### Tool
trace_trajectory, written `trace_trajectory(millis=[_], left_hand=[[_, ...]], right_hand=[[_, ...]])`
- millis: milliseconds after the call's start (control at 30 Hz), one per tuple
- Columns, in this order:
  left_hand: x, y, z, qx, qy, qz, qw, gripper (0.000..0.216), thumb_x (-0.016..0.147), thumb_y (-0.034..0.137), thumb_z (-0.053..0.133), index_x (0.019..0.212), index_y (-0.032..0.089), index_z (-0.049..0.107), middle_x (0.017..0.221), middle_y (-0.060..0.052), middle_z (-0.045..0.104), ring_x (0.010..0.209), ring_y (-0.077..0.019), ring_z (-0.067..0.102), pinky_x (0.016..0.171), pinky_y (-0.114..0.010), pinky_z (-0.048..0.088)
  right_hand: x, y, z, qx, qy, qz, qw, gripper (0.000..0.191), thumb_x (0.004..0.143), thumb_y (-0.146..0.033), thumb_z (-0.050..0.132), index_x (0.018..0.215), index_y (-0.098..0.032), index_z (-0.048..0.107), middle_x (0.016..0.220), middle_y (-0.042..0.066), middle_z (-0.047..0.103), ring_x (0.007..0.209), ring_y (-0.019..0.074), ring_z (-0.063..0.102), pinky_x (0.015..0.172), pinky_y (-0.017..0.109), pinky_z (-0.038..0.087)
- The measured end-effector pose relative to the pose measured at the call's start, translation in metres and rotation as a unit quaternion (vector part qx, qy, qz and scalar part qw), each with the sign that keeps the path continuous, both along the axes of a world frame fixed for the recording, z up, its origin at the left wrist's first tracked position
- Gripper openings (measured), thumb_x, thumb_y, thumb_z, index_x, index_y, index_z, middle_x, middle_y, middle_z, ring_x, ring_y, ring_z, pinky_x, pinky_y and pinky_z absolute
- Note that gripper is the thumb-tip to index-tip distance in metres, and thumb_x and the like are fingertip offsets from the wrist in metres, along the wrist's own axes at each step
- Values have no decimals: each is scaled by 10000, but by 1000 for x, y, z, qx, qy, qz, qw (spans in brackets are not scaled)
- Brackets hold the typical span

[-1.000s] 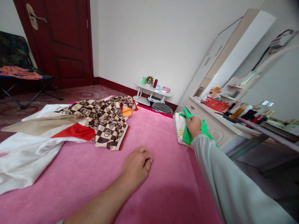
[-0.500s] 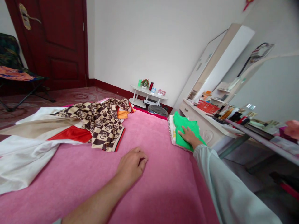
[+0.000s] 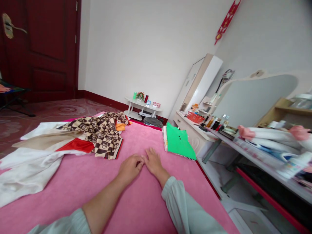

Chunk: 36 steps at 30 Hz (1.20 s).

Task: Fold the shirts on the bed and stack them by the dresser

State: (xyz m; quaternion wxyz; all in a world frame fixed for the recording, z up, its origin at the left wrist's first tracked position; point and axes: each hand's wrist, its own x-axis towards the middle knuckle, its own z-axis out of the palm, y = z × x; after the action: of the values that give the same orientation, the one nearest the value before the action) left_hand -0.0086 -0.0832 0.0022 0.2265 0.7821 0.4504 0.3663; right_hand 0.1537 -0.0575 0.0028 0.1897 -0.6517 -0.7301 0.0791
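My left hand (image 3: 129,168) rests on the pink bed cover (image 3: 136,201) with its fingers curled under; nothing shows in it. Touching it on the right, my right hand (image 3: 153,161) lies flat on the cover with fingers stretched out, holding nothing. A folded green garment (image 3: 179,142) lies on top of a small folded stack at the bed's right edge, beyond my right hand and apart from it. A heap of unfolded clothes, topped by a brown checkered piece (image 3: 101,131), spreads over the bed's left side with white cloth (image 3: 26,169) and a red patch.
A white dressing table (image 3: 192,128) with a red basket and bottles stands right of the bed. A metal rack (image 3: 263,152) with rolled items is at the right. A small white stand (image 3: 142,105) sits by the far wall. A dark red door (image 3: 36,48) is at the left.
My right hand has let go of the green garment, left it folded on the stack, and come back beside my left hand. The view has swung to the right.
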Motion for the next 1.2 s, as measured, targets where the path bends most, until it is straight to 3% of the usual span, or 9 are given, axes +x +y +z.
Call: trace_trajectory(millis=[133,300,533,767,900,1000,1100,1200], left_hand=[[-5,0,-2,-18,3,-29,999,166,787,162,535,764,198,695,846,-15,659,790,-145,584,761,-251,423],[-9,-1,-4,-9,2,-72,997,183,786,171,537,774,191,718,838,-19,665,795,-147,592,785,-255,437],[-9,-6,-5,25,-1,-78,997,202,798,170,525,846,181,722,874,-34,683,835,-162,606,796,-268,458],[-11,-8,2,39,64,-57,996,228,765,147,572,916,212,731,901,-17,699,844,-156,616,795,-248,475],[-31,-1,16,50,79,23,995,298,803,165,526,1056,180,683,1022,-66,670,945,-190,593,884,-303,450],[-57,6,27,68,82,131,986,343,829,188,484,1139,165,627,1191,-126,581,1166,-271,469,1029,-435,315],[-79,10,30,62,146,253,954,505,780,383,597,1251,212,532,1325,-129,482,1262,-329,354,1072,-518,194],[-90,13,25,22,227,291,929,857,644,605,675,1362,227,399,1423,-134,390,1315,-346,283,1085,-515,157]], right_hand=[[-25,-33,-2,4,13,-9,1000,414,957,-320,333,1335,-250,486,1480,78,363,1390,238,278,1113,522,186],[-24,-50,-2,44,35,-18,998,402,893,-210,427,1273,-210,557,1419,84,456,1343,222,366,1114,457,232],[-8,-47,-10,123,208,41,970,266,781,-172,508,931,-198,726,1096,73,685,1075,205,601,996,370,429],[5,-36,-16,127,264,80,953,223,751,-255,545,852,-192,734,1050,97,697,1027,229,624,980,426,443],[6,-37,-18,123,253,94,955,239,757,-274,547,884,-187,730,1088,97,684,1059,217,611,1002,412,426],[7,-37,-19,120,244,88,958,246,756,-273,546,889,-174,727,1096,107,679,1059,215,611,1004,407,425],[8,-36,-19,114,239,88,960,242,755,-261,545,897,-186,726,1105,96,677,1063,208,609,1005,405,426],[8,-36,-18,110,237,89,961,240,761,-256,541,903,-194,723,1118,88,673,1081,206,601,1017,410,416]])
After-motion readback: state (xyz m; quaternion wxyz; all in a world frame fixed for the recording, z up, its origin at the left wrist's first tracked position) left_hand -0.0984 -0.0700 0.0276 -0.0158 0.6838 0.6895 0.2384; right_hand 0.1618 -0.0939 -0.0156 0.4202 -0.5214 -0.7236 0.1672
